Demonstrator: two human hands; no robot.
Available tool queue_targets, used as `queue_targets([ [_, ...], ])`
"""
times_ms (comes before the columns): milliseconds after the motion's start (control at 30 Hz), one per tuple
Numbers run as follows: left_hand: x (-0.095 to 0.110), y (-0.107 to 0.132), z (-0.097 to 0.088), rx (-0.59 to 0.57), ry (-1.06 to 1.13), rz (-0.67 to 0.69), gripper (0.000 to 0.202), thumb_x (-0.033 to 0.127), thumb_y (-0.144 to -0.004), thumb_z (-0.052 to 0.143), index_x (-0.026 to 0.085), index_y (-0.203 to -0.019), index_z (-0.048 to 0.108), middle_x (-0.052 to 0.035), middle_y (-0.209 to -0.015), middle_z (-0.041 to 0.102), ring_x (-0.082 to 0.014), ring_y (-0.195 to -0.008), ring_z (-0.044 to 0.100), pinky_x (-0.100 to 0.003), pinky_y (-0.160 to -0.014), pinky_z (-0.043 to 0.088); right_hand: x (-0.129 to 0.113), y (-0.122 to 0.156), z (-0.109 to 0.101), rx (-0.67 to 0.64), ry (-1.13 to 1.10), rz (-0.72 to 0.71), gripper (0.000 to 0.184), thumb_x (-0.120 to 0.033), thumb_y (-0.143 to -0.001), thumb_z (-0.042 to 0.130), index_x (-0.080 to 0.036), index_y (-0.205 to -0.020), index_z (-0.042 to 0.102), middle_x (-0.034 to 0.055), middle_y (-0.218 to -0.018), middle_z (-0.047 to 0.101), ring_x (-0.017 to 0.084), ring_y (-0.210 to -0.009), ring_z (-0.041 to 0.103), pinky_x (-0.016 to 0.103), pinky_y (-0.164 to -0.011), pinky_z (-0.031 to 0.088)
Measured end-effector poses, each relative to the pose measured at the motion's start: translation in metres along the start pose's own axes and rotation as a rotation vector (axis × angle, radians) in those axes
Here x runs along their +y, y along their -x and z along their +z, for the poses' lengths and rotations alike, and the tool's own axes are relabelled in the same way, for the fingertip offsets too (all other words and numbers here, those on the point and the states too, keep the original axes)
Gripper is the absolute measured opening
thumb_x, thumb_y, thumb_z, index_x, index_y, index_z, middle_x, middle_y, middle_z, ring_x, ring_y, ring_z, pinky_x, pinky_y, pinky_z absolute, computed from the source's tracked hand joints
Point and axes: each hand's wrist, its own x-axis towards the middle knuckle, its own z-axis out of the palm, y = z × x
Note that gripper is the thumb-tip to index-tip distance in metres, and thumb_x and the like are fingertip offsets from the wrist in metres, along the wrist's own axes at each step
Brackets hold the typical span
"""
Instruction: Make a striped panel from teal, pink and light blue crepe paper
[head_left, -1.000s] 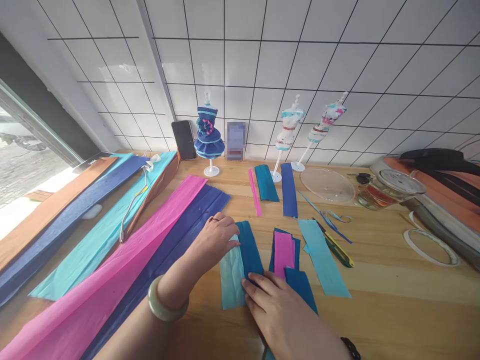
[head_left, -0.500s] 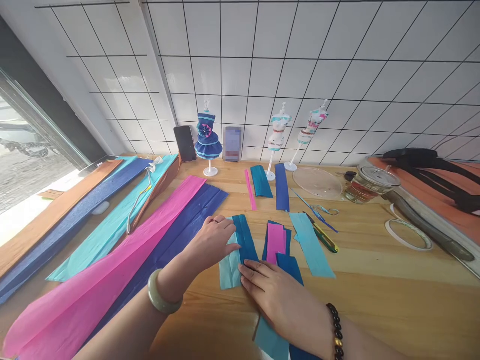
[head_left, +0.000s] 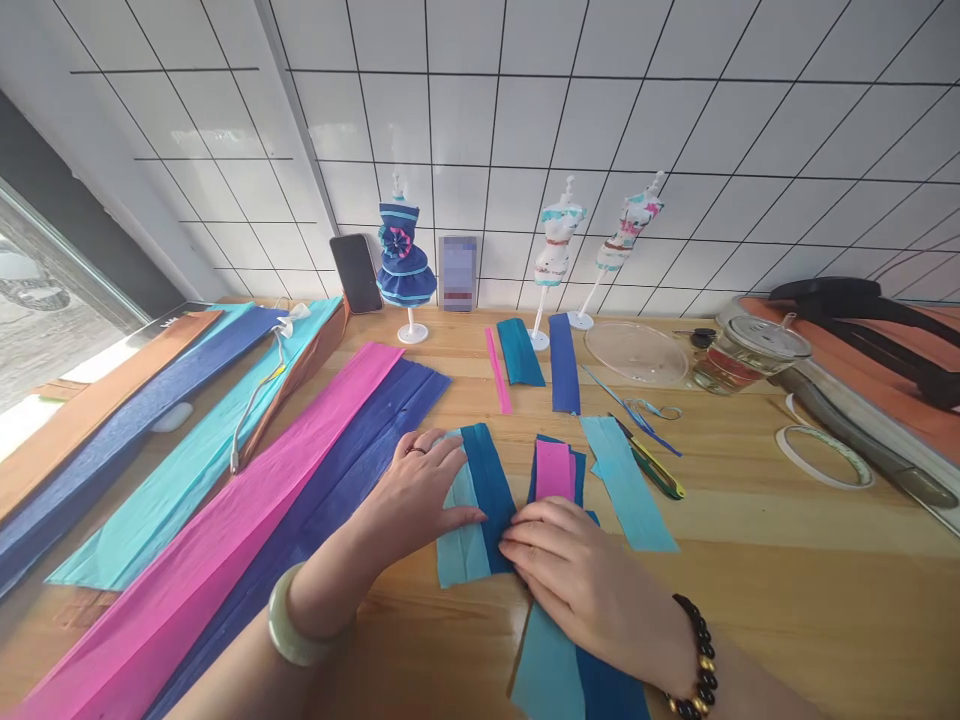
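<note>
With loose left grip [head_left: 416, 490], touches light blue strip [head_left: 461, 552] on desk [head_left: 772, 620]; with right grip [head_left: 574, 562], touches dark blue strip [head_left: 486, 478] beside it; cannot tell if pinching.

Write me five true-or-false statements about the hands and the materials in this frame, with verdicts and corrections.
1. The fingertips of the right hand meet the edge of a dark teal piece. True.
2. The left hand wears the black beaded bracelet. False: it is on the right wrist; the left wrist has a pale green bangle.
3. A long pink strip lies alongside a long dark-blue strip. True.
4. The right hand holds the yellow-and-green cutter. False: it lies on the table.
5. The leftmost mannequin wears a blue dress. True.
</note>
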Motion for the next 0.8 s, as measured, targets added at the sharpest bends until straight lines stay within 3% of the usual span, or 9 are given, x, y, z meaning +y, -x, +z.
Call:
queue_targets([
  [267, -0.002, -0.002, -0.003, 0.013, 0.018, 0.009, 0.031, 0.046, -0.087, 0.051, 0.02, -0.102, 0.057, -0.0086, -0.122, 0.058, -0.0281, -0.119, 0.045, -0.049, -0.099, 0.033, -0.01, -0.004, 0.014, -0.011, 0.078, -0.063, 0.02, -0.01, -0.09, 0.045, -0.017, -0.082, 0.062, 0.0032, -0.091, 0.063, 0.016, -0.09, 0.051, 0.035, -0.086, 0.042],
  [533, -0.001, -0.001, -0.007, -0.03, 0.02, -0.009, 0.032, 0.044, -0.085, 0.055, 0.02, -0.107, 0.056, -0.0072, -0.127, 0.056, -0.029, -0.122, 0.043, -0.053, -0.102, 0.031, -0.007, -0.003, 0.016, -0.004, 0.127, -0.064, 0.025, -0.009, -0.089, 0.043, -0.015, -0.107, 0.059, 0.0048, -0.092, 0.06, 0.019, -0.088, 0.049, 0.036, -0.085, 0.04],
  [800, -0.004, 0.002, -0.004, -0.051, 0.025, -0.011, 0.041, 0.048, -0.081, 0.059, 0.021, -0.111, 0.053, -0.0077, -0.134, 0.051, -0.0296, -0.126, 0.038, -0.055, -0.104, 0.028, -0.011, -0.005, 0.014, -0.04, 0.179, -0.025, 0.014, -0.011, -0.089, 0.047, -0.016, -0.089, 0.061, 0.0038, -0.09, 0.057, 0.018, -0.084, 0.048, 0.033, -0.076, 0.043],
])
